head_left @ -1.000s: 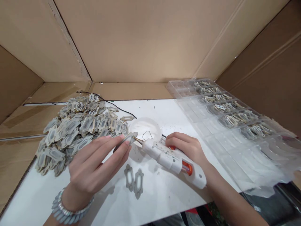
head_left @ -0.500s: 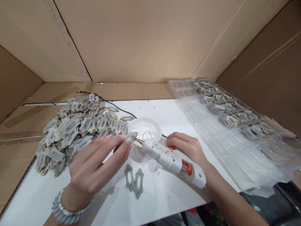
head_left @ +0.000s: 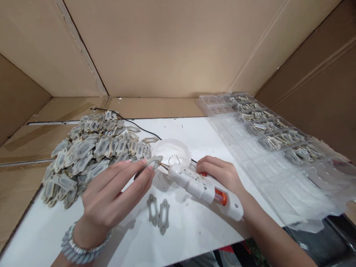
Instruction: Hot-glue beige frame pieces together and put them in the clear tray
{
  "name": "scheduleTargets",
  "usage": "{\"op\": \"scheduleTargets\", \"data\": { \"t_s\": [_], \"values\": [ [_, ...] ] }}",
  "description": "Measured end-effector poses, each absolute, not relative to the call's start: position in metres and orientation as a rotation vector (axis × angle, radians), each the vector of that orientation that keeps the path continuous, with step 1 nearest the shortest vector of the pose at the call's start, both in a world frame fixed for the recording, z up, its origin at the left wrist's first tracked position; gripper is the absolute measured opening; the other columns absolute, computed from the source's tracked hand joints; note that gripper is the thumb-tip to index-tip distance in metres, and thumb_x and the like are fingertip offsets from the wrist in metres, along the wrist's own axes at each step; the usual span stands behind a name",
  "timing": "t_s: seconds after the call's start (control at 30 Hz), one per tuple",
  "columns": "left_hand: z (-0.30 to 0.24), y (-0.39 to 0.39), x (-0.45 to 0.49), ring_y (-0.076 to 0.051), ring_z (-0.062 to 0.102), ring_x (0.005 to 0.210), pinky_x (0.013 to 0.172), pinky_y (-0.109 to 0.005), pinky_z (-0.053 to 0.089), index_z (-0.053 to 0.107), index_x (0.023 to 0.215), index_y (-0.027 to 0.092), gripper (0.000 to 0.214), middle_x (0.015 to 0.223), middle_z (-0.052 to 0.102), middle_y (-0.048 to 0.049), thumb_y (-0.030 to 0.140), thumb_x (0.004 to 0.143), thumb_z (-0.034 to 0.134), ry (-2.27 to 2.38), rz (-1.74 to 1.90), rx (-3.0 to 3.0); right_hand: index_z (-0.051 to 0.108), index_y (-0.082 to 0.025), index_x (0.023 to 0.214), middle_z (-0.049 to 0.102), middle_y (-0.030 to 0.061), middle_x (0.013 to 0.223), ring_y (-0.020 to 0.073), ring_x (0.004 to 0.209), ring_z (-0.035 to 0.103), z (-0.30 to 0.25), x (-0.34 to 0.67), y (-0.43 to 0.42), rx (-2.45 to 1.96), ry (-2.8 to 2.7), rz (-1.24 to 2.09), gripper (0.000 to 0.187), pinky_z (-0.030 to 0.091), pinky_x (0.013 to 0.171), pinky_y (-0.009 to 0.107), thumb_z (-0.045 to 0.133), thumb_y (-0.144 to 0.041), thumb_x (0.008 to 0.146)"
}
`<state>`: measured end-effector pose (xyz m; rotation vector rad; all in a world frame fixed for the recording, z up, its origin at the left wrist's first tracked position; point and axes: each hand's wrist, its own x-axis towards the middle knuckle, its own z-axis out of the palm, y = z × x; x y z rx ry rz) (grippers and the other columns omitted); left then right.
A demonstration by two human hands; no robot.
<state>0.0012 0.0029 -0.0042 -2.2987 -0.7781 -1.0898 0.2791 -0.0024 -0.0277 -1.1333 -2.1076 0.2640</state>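
Observation:
Between its fingertips, my left hand pinches a flat grey ornamental plate with pointed ends. My right hand is wrapped round the handle of a white hot glue gun with an orange trigger and orange inner part. The gun's metal nozzle meets the near tip of the grey plate. Behind the nozzle stands a round white dish, with a thin bent wire at it. Two similar grey plates lie side by side on the table below the gun.
A large heap of grey plates covers the left side of the table. On the right, a clear plastic compartment tray holds plates in several sections. A black cable runs behind the dish. Cardboard walls enclose the table.
Almost nothing differs. Both hands, the held plate and the glue gun stay in place, with the gun's rear shifted only very slightly.

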Motion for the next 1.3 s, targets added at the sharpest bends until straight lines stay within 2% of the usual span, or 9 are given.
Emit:
{"op": "scheduleTargets", "data": {
  "t_s": [0.37,0.67,0.77,0.93,1.03,1.13,1.23,1.3],
  "values": [
    [-0.006,0.003,0.001,-0.023,0.073,0.079,0.08,-0.038,0.063,0.073,0.097,0.012,0.035,0.09,0.078,-0.0114,0.001,0.067,0.087,-0.787,-1.074,-2.316,0.058,-0.021,0.074,0.065,0.0012,0.074,0.0129,0.06,0.058,-0.029,0.28,-0.001,-1.107,-2.103,0.277,0.023,0.042,0.059,0.025,0.049,-0.024,0.096],
    [-0.003,0.003,0.001,-0.021,0.074,0.075,0.077,-0.036,0.065,0.073,0.097,0.016,0.033,0.088,0.079,-0.0089,0.003,0.069,0.086,-0.802,-1.062,-2.27,0.059,-0.02,0.075,0.065,0.0017,0.075,0.0134,0.062,0.059,-0.026,0.282,-0.002,-1.11,-2.118,0.344,0.018,0.043,0.059,0.025,0.051,-0.021,0.092],
    [-0.004,0.004,0.0,-0.021,0.074,0.077,0.077,-0.037,0.065,0.072,0.098,0.016,0.033,0.09,0.079,-0.0093,0.004,0.07,0.086,-0.774,-1.06,-2.282,0.058,-0.02,0.074,0.065,0.0016,0.074,0.0135,0.061,0.059,-0.024,0.283,-0.001,-1.107,-2.119,0.394,0.014,0.042,0.058,0.025,0.052,-0.022,0.087],
    [-0.005,0.005,-0.001,-0.022,0.075,0.08,0.083,-0.035,0.065,0.073,0.097,0.014,0.032,0.089,0.078,-0.0098,0.004,0.07,0.086,-0.735,-1.055,-2.284,0.056,-0.02,0.07,0.061,0.0,0.068,0.0121,0.054,0.055,-0.011,0.285,0.0,-1.257,-2.163,0.518,0.004,0.037,0.052,0.022,0.053,-0.017,0.07],
    [-0.006,0.003,0.001,-0.019,0.075,0.079,0.086,-0.033,0.064,0.072,0.1,0.016,0.033,0.091,0.078,-0.0071,0.004,0.071,0.085,-0.821,-1.099,-2.292,0.056,-0.02,0.069,0.059,0.0002,0.068,0.0131,0.055,0.056,-0.005,0.289,0.002,-1.362,-2.14,0.488,0.005,0.036,0.052,0.023,0.054,-0.015,0.071],
    [-0.009,0.0,0.005,-0.018,0.075,0.081,0.082,-0.032,0.065,0.068,0.105,0.023,0.032,0.092,0.078,-0.0019,0.009,0.079,0.08,-1.072,-1.313,-2.35,0.059,-0.02,0.081,0.062,0.0016,0.078,0.0148,0.063,0.059,-0.004,0.294,0.005,-1.371,-2.079,0.491,0.007,0.042,0.056,0.024,0.057,-0.015,0.077],
    [-0.013,0.0,0.012,-0.02,0.077,0.084,0.077,-0.034,0.067,0.061,0.106,0.027,0.025,0.092,0.076,-0.0004,0.025,0.086,0.077,-1.456,-1.863,-2.408,0.058,-0.022,0.085,0.061,0.0019,0.084,0.0156,0.068,0.059,-0.008,0.299,0.008,-1.33,-2.027,0.535,0.009,0.047,0.06,0.027,0.062,-0.016,0.079],
    [-0.015,0.002,0.016,-0.022,0.078,0.084,0.073,-0.035,0.067,0.057,0.102,0.027,0.025,0.088,0.075,-0.0004,0.032,0.087,0.076,-1.621,-2.143,-2.478,0.058,-0.023,0.086,0.057,-0.0005,0.078,0.0145,0.063,0.054,-0.011,0.302,0.011,-1.299,-1.955,0.653,0.012,0.047,0.058,0.027,0.064,-0.016,0.078]
  ]
}}
